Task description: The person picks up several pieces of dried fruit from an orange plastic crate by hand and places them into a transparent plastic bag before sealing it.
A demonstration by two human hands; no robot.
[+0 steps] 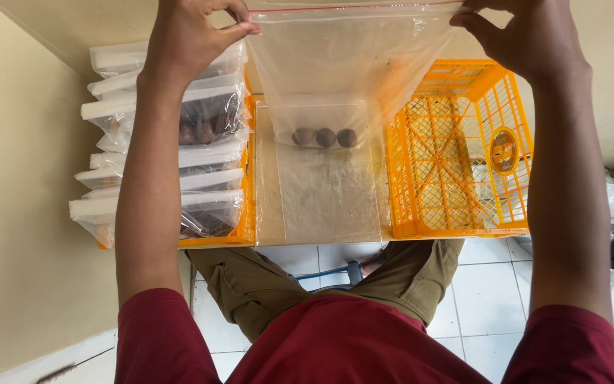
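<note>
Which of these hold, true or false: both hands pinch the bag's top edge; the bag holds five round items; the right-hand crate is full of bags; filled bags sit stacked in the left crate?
1. Left hand and right hand pinch the top edge of the clear zip bag. True.
2. The bag holds five round items. False: three dark round items show.
3. The orange crate on the right is full of bags. False: it looks empty.
4. Filled bags sit stacked in the left crate. True.

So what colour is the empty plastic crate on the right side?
Bright orange-yellow: the latticed plastic crate shows best in the head view, its only view.
</note>
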